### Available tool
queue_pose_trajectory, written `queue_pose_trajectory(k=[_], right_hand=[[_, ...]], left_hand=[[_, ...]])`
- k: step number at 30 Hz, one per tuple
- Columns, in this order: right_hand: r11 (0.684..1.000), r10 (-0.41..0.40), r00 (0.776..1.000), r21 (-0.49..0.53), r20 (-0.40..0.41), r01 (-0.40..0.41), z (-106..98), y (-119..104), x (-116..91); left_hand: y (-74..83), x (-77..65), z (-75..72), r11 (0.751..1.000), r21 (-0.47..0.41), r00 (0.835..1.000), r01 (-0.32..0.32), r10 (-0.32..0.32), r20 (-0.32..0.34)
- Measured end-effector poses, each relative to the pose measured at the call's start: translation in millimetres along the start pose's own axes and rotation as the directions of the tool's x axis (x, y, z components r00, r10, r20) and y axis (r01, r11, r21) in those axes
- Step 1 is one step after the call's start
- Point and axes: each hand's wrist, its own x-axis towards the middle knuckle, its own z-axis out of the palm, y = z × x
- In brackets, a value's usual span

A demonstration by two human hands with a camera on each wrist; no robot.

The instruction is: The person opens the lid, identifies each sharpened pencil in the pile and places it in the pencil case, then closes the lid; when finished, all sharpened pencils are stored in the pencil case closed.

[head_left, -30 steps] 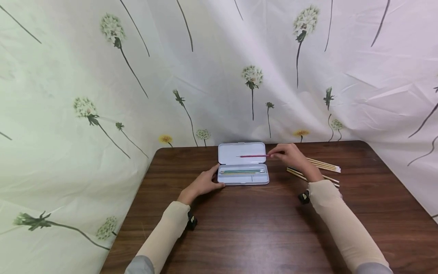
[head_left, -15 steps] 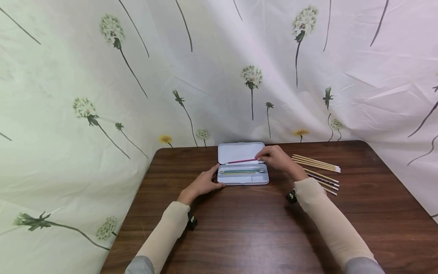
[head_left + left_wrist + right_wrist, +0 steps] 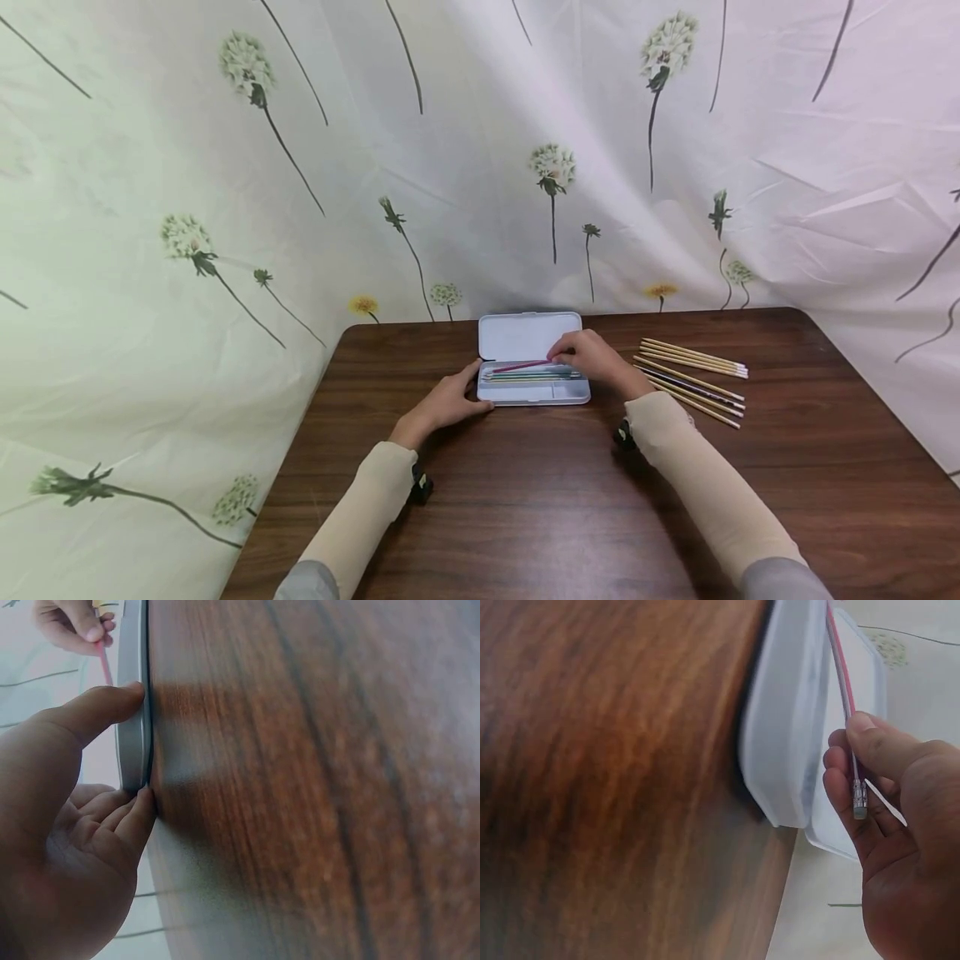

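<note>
A white pencil case lies with its lid folded back at the far side of the table. Several pencils, green and yellowish among them, lie in its long compartment. My left hand holds the case's left end, thumb at the front edge and fingers round the end, as the left wrist view shows. Between thumb and fingers, my right hand pinches a red pencil near its eraser end. That pencil slants over the back of the long compartment, point to the left. Whether it touches the case bottom I cannot tell.
To the right of the case, several yellow pencils and a nearer group with a dark pencil lie on the brown wooden table. A flower-printed white cloth hangs behind the table's far edge.
My right hand has moved left and nearer, bringing the red pencil from in front of the lid down over the case's compartment. The left hand has stayed on the case.
</note>
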Motion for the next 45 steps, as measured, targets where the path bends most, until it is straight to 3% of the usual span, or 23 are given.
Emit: queue_pose_trajectory(k=[12,20,25,35,45], right_hand=[[0.972,-0.065,0.998,-0.229,-0.025,0.057,15,-5,-3],[0.946,-0.038,0.999,-0.322,-0.018,0.031,20,-8,-6],[0.928,-0.075,0.997,-0.367,-0.013,0.065,19,-13,-8],[0.947,-0.038,0.999,-0.321,-0.011,0.033,15,-8,-8],[0.981,-0.040,0.998,-0.194,-0.058,0.028,-20,0,-21]], left_hand=[[-2.2,0.4,1.1,1.000,0.001,1.000,-0.025,0.025,-0.001],[-2.2,0.9,1.8,1.000,-0.001,1.000,-0.023,0.023,0.000],[-1.7,0.8,1.6,1.000,0.000,1.000,-0.024,0.024,-0.008],[-2.9,0.4,1.0,1.000,-0.003,1.000,-0.029,0.029,-0.004],[-0.9,0.1,0.9,1.000,-0.002,1.000,-0.018,0.018,-0.009]])
